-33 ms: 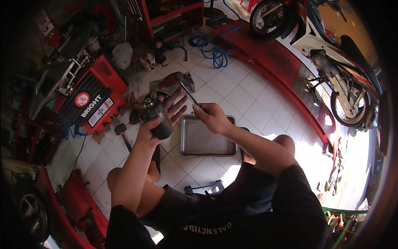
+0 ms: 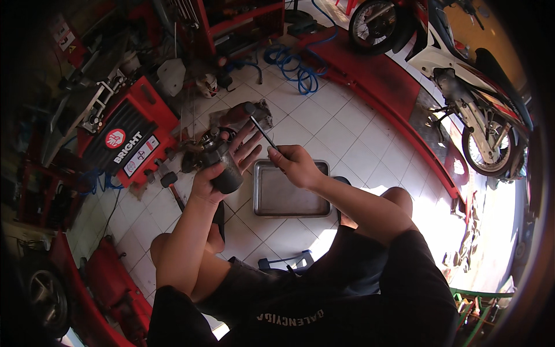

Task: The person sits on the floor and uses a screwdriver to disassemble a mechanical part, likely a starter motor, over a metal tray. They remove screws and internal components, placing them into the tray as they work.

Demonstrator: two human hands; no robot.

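Person sits low over a tiled floor (image 2: 341, 127), knees apart, both forearms reaching fwd. L hand (image 2: 207, 184) grasps a dark cylindrical metal part (image 2: 226, 173), thumb across its near side, other fingers stretched out past it, spread apart. Part is tilted, off the floor, L of ctr, its rounded end twd the person; far end blends w/ dark clutter behind, so can't tell exactly where it stops.

R hand (image 2: 298, 165) grips a thin metal rod (image 2: 263, 133) btwn thumb & fingers, other fingers curled. Rod slants up-left, its free tip by the L hand's fingertips; can't tell if they touch.

Below the R hand, a rectangular metal tray (image 2: 292, 194) sits on the tiles btwn the knees. Beyond the L hand is a greyish cloth (image 2: 265, 114) w/ a red-and-black item (image 2: 248, 108) at it, kind unclear. Left of the L forearm: a black-headed hammer (image 2: 169, 179) w/ red handle, nr a red machine (image 2: 147, 101) w/ black ribbed panel.

Up top, a coiled blue hose (image 2: 303, 84) lies beside a long red platform (image 2: 370, 75); a motorcycle (image 2: 457, 75) stands at upper R. Blue-framed thing (image 2: 300, 260) sits btwn tray & person's lap.
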